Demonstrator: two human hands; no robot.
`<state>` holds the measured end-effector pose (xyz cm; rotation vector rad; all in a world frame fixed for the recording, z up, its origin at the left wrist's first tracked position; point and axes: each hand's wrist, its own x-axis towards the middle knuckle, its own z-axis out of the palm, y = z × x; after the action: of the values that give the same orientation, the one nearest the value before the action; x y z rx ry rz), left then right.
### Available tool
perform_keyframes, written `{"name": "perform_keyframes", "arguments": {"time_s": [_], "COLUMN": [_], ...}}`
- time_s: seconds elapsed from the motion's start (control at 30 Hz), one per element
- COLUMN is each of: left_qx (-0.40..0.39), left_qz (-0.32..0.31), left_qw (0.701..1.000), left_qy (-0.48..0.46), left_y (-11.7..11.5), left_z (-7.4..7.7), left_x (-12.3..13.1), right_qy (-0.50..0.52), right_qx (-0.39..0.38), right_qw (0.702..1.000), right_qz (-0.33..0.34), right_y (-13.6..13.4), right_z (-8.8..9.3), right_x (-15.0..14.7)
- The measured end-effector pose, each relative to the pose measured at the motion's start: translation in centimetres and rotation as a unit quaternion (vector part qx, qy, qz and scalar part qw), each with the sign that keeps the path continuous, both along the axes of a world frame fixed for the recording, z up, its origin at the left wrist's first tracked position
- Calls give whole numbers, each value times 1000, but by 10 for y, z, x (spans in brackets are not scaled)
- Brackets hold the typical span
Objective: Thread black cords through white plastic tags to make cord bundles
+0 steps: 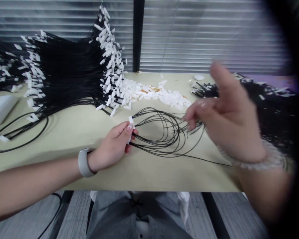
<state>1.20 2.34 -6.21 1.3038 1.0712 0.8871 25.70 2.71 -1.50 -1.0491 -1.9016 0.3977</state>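
My left hand point(119, 137) is closed on a bundle of thin black cables point(161, 146), pinching it at the white tags point(131, 122) on one end. From there the cables loop out to the right above the table. My right hand point(231, 119) is raised over their loose far ends, slightly blurred. Its thumb stands well away from the other fingers, which are bent, and nothing shows between them. Whether the fingertips touch the cables behind them I cannot tell.
A large stack of black cables point(67, 66) with white tags stands at the back left. Loose white tags point(169, 96) lie along the back of the table point(149, 176). More black cables point(276, 113) pile up on the right, and a thicker black cable loop point(46, 127) lies left.
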Motion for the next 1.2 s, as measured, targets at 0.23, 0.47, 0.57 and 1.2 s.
{"name": "perform_keyframes", "arguments": {"time_s": [0.23, 0.47, 0.57, 1.2], "left_qx": [-26, -23, -14, -15], "left_qz": [-38, -73, -83, -106], "left_qw": [998, 996, 996, 993], "left_qy": [34, 36, 43, 55], "left_y": [-3, -4, -4, -3], "left_z": [6, 5, 5, 5], "left_x": [0, -1, -1, -1], "right_qy": [-217, -218, -211, -294], "right_qx": [43, 90, 99, 266], "right_qw": [975, 972, 972, 915], "right_qz": [7, 14, 22, 73], "right_y": [-14, -13, -13, -6], "right_z": [-16, -23, -24, -30], "right_x": [-32, -37, -39, -29]}}
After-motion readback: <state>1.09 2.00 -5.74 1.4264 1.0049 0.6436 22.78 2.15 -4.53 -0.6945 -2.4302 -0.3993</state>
